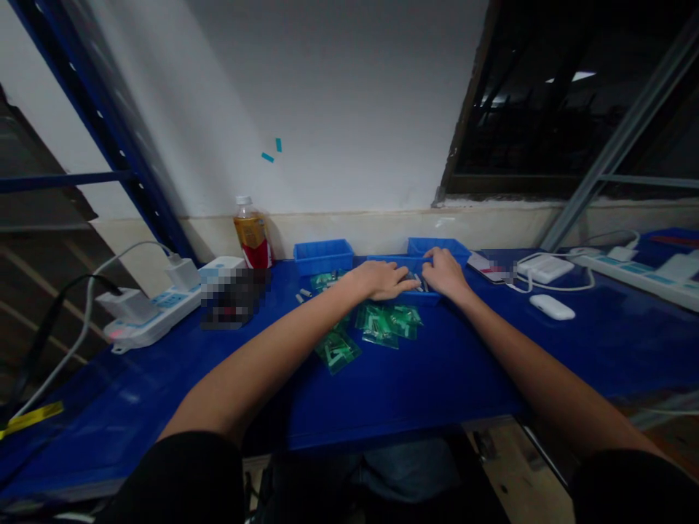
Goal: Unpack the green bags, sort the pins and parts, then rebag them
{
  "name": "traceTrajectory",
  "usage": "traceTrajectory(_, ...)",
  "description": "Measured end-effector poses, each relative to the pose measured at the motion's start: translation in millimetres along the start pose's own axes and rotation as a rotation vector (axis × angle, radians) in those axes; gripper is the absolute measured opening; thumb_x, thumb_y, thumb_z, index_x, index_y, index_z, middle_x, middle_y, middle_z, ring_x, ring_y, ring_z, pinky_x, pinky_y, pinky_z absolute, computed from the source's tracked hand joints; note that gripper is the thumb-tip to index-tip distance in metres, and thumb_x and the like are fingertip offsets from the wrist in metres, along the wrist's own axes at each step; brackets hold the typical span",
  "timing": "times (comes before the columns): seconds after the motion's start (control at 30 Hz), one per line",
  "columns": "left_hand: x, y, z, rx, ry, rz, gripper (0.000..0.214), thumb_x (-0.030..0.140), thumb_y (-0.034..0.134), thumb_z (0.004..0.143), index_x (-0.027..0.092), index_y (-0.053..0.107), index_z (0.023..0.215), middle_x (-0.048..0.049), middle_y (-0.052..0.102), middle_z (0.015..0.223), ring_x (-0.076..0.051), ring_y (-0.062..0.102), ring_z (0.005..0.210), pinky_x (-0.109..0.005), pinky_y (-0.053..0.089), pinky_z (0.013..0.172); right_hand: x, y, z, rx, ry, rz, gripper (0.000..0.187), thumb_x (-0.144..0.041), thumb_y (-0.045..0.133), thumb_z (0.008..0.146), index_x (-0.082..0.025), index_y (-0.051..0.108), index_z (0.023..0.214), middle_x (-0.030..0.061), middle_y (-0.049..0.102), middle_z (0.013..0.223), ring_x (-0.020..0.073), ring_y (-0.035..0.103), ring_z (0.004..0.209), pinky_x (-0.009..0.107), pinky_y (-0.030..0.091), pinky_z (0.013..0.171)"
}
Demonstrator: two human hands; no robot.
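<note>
Blue tray (429,297) seemingly touched by left hand (382,280) and right hand (445,273), grips unclear; bottle (253,236) label unreadable.

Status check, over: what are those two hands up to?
Left hand and right hand both at the middle blue tray, grip unclear. Green packets lie just in front. Nothing blocks them.

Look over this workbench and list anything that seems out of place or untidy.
Green packets lie strewn on the blue table. A few small pale pieces lie loose beside the left bin. Two scraps of blue tape sit crooked on the wall. Nothing looks spilled or broken.
</note>
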State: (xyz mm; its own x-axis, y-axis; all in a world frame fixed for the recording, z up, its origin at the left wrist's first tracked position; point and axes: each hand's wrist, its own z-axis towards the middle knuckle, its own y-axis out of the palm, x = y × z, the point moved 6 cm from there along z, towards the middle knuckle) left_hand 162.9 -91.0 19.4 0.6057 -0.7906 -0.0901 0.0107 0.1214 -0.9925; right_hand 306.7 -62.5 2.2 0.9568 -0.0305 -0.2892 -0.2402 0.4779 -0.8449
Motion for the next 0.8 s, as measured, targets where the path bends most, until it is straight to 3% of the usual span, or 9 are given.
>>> traceTrajectory(0.27,-0.8,5.8,0.7,-0.104,0.046,0.015,0.077,0.067,0.01,0.086,0.02,0.066,0.108,-0.0138,0.062,0.115,-0.031,0.054,0.109,-0.044,0.042,0.089,-0.6,3.5,0.7,-0.013,-0.001,0.017,0.029,-0.02,0.041,0.079,-0.016,0.056,0.104,0.0146,0.058,0.106,0.0279,0.055,0.102,0.039,0.043,0.085)
traceTrajectory(0.47,-8.2,9.6,0.3,-0.228,-0.057,0.012,0.077,0.075,0.025,0.078,0.016,0.071,0.095,-0.0173,0.066,0.104,-0.029,0.059,0.095,-0.04,0.044,0.085,-3.1,5.2,1.7,-0.013,-0.012,0.014,0.028,-0.019,0.042,0.078,-0.015,0.057,0.101,0.0143,0.058,0.105,0.0265,0.055,0.102,0.037,0.043,0.086)
traceTrajectory(0.63,-3.1,10.4,-4.1,-0.252,-0.005,0.049,0.09,0.078,0.015,0.077,0.011,0.07,0.099,-0.0213,0.066,0.102,-0.032,0.06,0.091,-0.043,0.045,0.08,-3.1,7.0,3.1,-0.017,-0.032,0.017,0.029,-0.018,0.042,0.078,-0.014,0.057,0.102,0.0147,0.059,0.103,0.0269,0.055,0.1,0.037,0.043,0.086)
traceTrajectory(0.8,2.5,10.2,-6.2,-0.256,-0.024,0.05,0.087,0.077,0.016,0.078,0.013,0.07,0.101,-0.0191,0.067,0.104,-0.032,0.061,0.094,-0.044,0.044,0.082,-1.7,9.5,4.4,-0.019,-0.049,0.024,0.028,-0.018,0.042,0.078,-0.015,0.058,0.101,0.0137,0.058,0.103,0.0258,0.055,0.099,0.035,0.042,0.086)
